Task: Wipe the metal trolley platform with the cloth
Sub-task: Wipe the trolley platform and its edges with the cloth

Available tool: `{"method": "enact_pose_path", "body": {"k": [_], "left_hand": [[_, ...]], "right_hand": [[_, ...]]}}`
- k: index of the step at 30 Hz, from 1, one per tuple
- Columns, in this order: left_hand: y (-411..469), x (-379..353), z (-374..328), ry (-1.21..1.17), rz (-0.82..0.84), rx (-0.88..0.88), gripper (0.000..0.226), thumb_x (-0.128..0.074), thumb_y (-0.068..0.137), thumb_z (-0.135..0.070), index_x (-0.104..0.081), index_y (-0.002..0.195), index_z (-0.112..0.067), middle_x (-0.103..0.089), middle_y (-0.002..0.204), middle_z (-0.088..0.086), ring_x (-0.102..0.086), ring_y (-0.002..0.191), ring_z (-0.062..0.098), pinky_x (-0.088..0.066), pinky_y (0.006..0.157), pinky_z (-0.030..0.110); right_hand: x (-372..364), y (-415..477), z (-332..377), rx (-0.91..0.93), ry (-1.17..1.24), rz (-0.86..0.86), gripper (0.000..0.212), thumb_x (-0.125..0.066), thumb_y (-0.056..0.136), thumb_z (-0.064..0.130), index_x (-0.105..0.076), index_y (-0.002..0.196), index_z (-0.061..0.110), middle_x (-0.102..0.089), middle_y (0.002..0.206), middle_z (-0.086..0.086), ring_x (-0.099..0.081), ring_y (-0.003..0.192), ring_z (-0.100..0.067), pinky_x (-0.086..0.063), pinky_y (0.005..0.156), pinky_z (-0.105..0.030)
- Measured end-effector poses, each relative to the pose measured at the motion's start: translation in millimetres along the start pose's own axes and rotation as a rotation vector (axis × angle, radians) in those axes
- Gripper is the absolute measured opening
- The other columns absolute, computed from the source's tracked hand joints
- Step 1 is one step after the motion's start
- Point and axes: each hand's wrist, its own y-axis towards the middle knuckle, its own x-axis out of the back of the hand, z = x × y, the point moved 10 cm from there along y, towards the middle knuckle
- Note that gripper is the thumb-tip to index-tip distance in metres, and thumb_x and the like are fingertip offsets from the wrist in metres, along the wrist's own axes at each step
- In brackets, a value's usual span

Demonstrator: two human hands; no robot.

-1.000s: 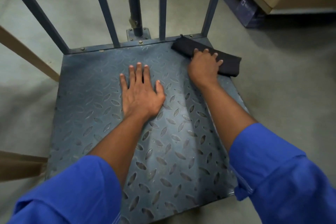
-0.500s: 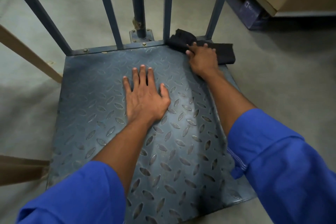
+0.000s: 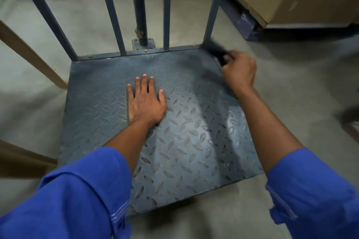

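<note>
The left hand is lying spread flat on the trolley platform; the right hand is gripping what looks like the blurred dark cloth at the far right corner.

My left hand lies palm down, fingers straight and close together, forearm reaching straight ahead. My right hand is blurred, stretched further forward and off to the right, fingers curled around the dark cloth.

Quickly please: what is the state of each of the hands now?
Left hand: open, flat on the platform.
Right hand: holding the dark cloth, which looks blurred.
</note>
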Motion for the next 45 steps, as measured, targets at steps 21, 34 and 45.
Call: {"method": "enact_pose_path", "body": {"k": [21, 34, 45], "left_hand": [[-4.0, 3.3, -1.6, -0.021, -0.017, -0.013, 0.066, -0.021, 0.109, -0.048, -0.019, 0.166, -0.014, -0.013, 0.175, 0.011, -0.007, 0.162, 0.03, -0.005, 0.131, 0.054], [-30.0, 4.0, -4.7, -0.057, -0.047, -0.034, 0.065, -0.021, 0.108, -0.044, -0.022, 0.165, -0.013, -0.016, 0.174, 0.01, -0.008, 0.162, 0.029, -0.007, 0.131, 0.052], [-28.6, 10.9, -10.3, -0.015, -0.1, -0.011, 0.064, -0.025, 0.101, -0.043, -0.035, 0.156, -0.01, -0.03, 0.167, 0.013, -0.021, 0.157, 0.033, -0.018, 0.127, 0.057]], "right_hand": [[-30.0, -88.6, -7.6, 0.356, 0.093, 0.155, 0.017, -0.065, 0.091, 0.022, -0.079, 0.098, 0.017, -0.078, 0.083, -0.006, -0.071, 0.075, -0.031, -0.055, 0.067, -0.036], [-101.7, -56.8, 18.5, 0.198, -0.109, 0.433, 0.047, -0.034, 0.108, 0.056, -0.047, 0.151, 0.042, -0.041, 0.162, -0.007, -0.026, 0.154, -0.039, -0.01, 0.119, -0.071], [-129.5, -18.0, 23.4, 0.234, -0.205, 0.504, 0.054, -0.031, 0.113, 0.042, -0.027, 0.164, 0.024, -0.017, 0.173, -0.008, -0.008, 0.158, -0.041, -0.008, 0.127, -0.062]]}}
